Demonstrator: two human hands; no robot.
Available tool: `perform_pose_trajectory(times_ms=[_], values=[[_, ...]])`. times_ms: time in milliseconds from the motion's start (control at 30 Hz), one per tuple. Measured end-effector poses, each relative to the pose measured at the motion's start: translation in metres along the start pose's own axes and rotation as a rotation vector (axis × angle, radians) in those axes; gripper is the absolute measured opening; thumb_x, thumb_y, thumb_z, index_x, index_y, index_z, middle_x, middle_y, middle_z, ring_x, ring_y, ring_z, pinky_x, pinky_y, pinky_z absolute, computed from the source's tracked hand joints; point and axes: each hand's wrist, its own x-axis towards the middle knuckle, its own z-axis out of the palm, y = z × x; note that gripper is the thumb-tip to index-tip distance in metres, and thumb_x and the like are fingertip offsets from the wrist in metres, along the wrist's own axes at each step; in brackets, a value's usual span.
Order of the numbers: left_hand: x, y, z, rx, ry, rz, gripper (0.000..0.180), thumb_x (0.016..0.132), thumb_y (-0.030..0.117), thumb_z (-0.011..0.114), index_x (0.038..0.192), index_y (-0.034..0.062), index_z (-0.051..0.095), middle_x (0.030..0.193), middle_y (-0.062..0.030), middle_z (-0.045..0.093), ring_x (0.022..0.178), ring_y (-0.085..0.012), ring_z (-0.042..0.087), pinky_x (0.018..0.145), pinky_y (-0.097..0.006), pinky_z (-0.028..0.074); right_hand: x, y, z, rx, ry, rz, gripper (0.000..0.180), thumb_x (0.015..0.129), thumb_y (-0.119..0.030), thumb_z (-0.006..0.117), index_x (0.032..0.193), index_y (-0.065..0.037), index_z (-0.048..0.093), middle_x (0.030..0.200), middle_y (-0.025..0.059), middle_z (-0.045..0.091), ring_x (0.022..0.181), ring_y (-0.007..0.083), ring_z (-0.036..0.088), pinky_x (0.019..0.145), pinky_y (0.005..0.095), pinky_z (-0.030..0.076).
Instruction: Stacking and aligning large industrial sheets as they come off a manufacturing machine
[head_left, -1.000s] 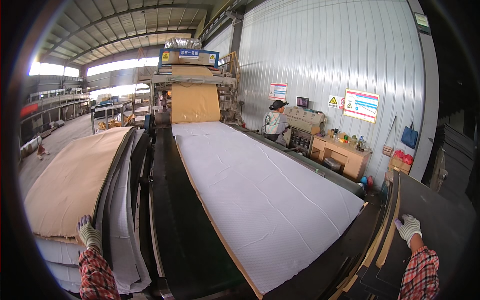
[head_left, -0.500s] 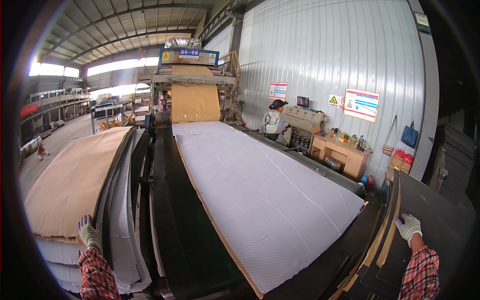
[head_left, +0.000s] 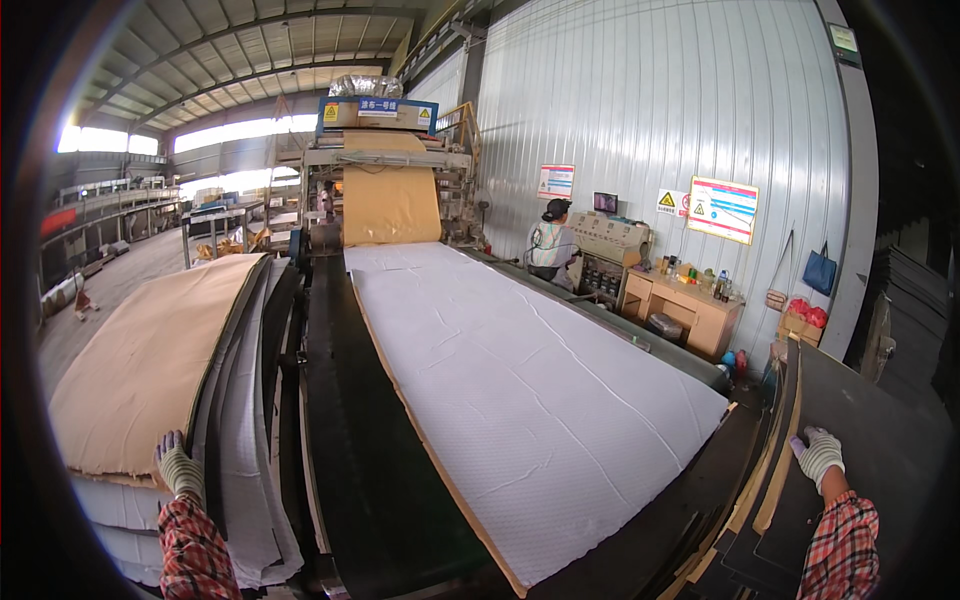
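My left hand (head_left: 179, 466), in a striped glove with purple fingertips, lies at the near right corner of a brown sheet (head_left: 150, 370). That sheet tops a stack of drooping white and dark sheets (head_left: 245, 450). Its fingers are stretched out and hold nothing that I can see. On the right my right hand (head_left: 820, 456), gloved alike, rests on a black sheet (head_left: 880, 430) near its left edge, fingers extended. Between my hands a long white quilted sheet (head_left: 540, 400) with brown edges lies on a dark conveyor belt (head_left: 350, 430), apart from both.
At the far end stands a large roller machine (head_left: 330, 155) with a brown web (head_left: 392, 205) hanging from it. A person (head_left: 551, 243) is by a control console (head_left: 612, 240) at the right wall. A wooden desk (head_left: 715, 315) and red bundles (head_left: 808, 313) stand nearer.
The person by the console has turned their head slightly. My hands and the sheets stay where they were.
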Motion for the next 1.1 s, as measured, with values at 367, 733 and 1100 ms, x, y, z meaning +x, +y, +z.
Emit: perform_pose_trajectory(times_ms=[367, 733, 1100], values=[[0.0008, -0.0045, 0.0074, 0.013, 0.026, 0.018, 0.049, 0.073, 0.028, 0.063, 0.112, 0.0002, 0.054, 0.118, -0.0177, 0.053, 0.112, -0.0316, 0.047, 0.100, -0.041, 0.031, 0.0058, 0.0037, 0.0071, -0.027, 0.002, -0.006, 0.056, 0.085, -0.045, 0.044, 0.115, 0.001, 0.054, 0.120, 0.0205, 0.052, 0.113, 0.0322, 0.048, 0.098, 0.0357, 0.036], [0.0002, -0.0017, 0.0028, 0.008, 0.001, 0.001, 0.050, 0.072, 0.028, 0.064, 0.113, 0.0005, 0.054, 0.119, -0.0177, 0.052, 0.114, -0.0308, 0.046, 0.101, -0.042, 0.031, 0.0050, 0.0036, 0.0065, -0.020, 0.002, -0.009, 0.056, 0.085, -0.045, 0.044, 0.115, 0.001, 0.055, 0.120, 0.0211, 0.052, 0.113, 0.0326, 0.048, 0.098, 0.0357, 0.036], [0.0005, -0.0033, 0.0057, 0.008, 0.005, 0.000, 0.050, 0.072, 0.028, 0.063, 0.113, 0.0005, 0.054, 0.119, -0.0176, 0.052, 0.114, -0.0309, 0.046, 0.101, -0.042, 0.030, 0.0056, 0.0028, 0.0033, -0.011, -0.077, 0.015, 0.058, 0.086, -0.048, 0.043, 0.122, -0.002, 0.049, 0.128, 0.0192, 0.046, 0.120, 0.0306, 0.043, 0.100, 0.0383, 0.032]])
